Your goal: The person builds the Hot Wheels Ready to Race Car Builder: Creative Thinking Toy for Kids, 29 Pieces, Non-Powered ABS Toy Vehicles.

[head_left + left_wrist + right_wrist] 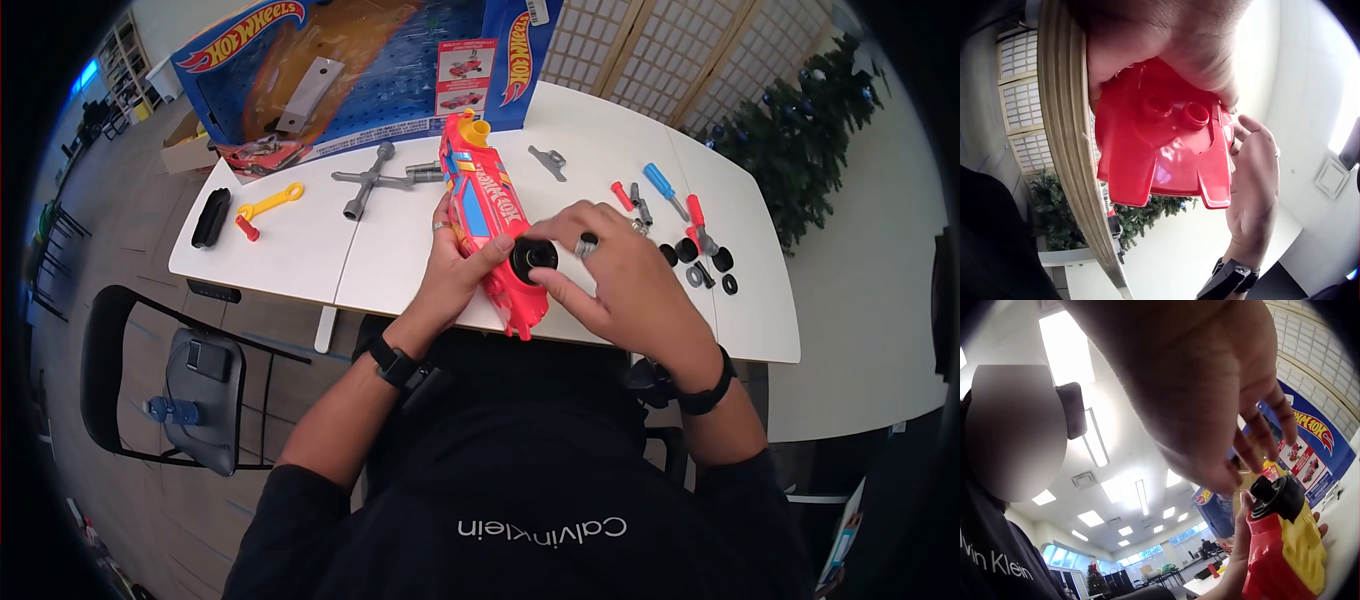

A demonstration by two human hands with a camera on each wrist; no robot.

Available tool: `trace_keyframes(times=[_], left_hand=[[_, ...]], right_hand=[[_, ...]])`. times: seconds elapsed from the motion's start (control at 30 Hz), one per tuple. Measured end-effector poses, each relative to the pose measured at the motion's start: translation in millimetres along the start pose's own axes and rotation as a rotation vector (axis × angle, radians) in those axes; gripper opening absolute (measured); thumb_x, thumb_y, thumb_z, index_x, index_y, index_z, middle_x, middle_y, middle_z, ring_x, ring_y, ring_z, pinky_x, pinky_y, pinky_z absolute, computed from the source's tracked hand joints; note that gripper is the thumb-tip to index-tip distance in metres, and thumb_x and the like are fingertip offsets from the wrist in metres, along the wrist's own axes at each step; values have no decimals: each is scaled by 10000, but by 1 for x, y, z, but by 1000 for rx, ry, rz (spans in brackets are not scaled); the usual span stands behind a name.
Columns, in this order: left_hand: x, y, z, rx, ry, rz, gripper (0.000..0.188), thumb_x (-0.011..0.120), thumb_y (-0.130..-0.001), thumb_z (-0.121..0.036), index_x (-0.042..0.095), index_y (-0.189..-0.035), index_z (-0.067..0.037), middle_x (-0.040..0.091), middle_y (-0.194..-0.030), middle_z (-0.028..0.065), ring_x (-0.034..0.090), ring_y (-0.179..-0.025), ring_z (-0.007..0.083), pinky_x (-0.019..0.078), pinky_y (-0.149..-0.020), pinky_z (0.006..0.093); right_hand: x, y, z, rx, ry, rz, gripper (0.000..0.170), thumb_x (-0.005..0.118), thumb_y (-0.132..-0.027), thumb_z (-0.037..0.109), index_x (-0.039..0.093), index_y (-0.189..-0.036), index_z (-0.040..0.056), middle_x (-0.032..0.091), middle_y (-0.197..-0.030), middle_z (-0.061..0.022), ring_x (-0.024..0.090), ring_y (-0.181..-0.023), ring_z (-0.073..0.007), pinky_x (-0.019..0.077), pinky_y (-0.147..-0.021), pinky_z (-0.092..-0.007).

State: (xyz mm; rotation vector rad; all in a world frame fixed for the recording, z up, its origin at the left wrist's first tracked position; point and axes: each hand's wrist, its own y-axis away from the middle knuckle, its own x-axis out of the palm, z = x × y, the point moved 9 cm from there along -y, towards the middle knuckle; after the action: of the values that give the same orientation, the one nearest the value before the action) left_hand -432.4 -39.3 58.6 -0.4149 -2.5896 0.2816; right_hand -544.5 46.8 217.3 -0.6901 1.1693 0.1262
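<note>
My left hand (452, 272) grips a red toy car (497, 200) with blue and yellow parts, tilted over the table's front edge. Its thumb lies beside a black wheel (535, 261) on the car's side. My right hand (625, 275) is over that wheel, thumb and fingers apart with the fingers loosely bent, a ring on one finger. In the right wrist view its fingertips hang just above the black wheel (1277, 497). The left wrist view shows one end of the red car body (1166, 137) under my left palm, with the right hand (1254, 178) beside it.
A Hot Wheels box (360, 80) stands at the back. On the white table (290, 255) lie a grey cross wrench (372, 181), a yellow wrench (272, 203), a black tray-like part (211, 217), a blue screwdriver (662, 185) and several loose black wheels (722, 260). A chair (205, 400) stands left.
</note>
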Motion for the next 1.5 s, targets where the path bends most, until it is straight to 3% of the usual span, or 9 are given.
trace_keyframes(times=[0.17,0.23,0.33,0.47,0.53,0.63,0.77,0.83,1.5], left_hand=[[0,-4,3,-55,39,29,1053,831,-923,-223,51,-1594,6,534,-1402,148,598,-1260,189,513,-1080,354],[1,-4,3,-74,29,26,1047,832,-921,-218,59,-1590,8,535,-1401,147,597,-1261,186,516,-1076,351],[-3,-3,3,-37,39,8,1021,827,-928,-232,81,-1586,3,539,-1395,145,598,-1258,183,518,-1073,348],[-2,-5,6,-44,32,21,1012,827,-929,-243,93,-1585,-5,547,-1386,140,601,-1254,186,517,-1073,347],[-2,-4,8,-57,36,21,1008,826,-930,-244,98,-1585,-7,549,-1384,139,602,-1253,188,517,-1074,348],[-2,-4,5,-49,58,22,995,823,-932,-236,107,-1584,-8,547,-1387,141,604,-1252,196,518,-1074,354],[-1,-4,3,-46,16,16,999,823,-931,-242,106,-1584,-3,544,-1392,148,605,-1255,200,520,-1074,361],[0,-5,3,-51,9,26,1005,824,-930,-243,101,-1585,0,543,-1394,151,604,-1256,201,519,-1075,361],[-6,-4,12,-59,83,-3,995,817,-936,-265,111,-1590,-14,521,-1417,153,589,-1268,209,522,-1073,357]], right_hand=[[2,-1,-1,-130,162,43,368,738,-938,374,754,-991,11,703,-954,-86,678,-886,-273,525,-803,-398],[17,-1,-24,243,370,494,249,760,-913,243,760,-1014,15,706,-1007,-83,668,-950,-264,522,-780,-397],[-5,-1,2,-64,90,89,312,761,-911,303,757,-1019,9,714,-1016,-87,673,-908,-262,513,-755,-398],[1,-1,2,-174,194,40,302,749,-921,301,755,-1027,19,697,-999,-88,675,-880,-264,502,-718,-391],[20,-2,-19,172,491,558,263,734,-928,275,751,-1011,26,681,-968,-82,674,-877,-263,497,-733,-386],[-1,1,-3,-97,135,91,266,736,-928,291,752,-900,27,662,-934,-78,677,-854,-258,493,-706,-386],[9,3,-2,-245,345,67,269,741,-921,319,740,-967,54,654,-924,-76,680,-833,-256,504,-703,-405],[15,1,-20,29,425,307,181,725,-935,257,737,-973,80,642,-931,-69,680,-826,-256,508,-695,-398],[34,-2,2,-296,532,175,189,713,-868,223,678,-1018,113,642,-923,-47,673,-850,-207,501,-633,-359]])
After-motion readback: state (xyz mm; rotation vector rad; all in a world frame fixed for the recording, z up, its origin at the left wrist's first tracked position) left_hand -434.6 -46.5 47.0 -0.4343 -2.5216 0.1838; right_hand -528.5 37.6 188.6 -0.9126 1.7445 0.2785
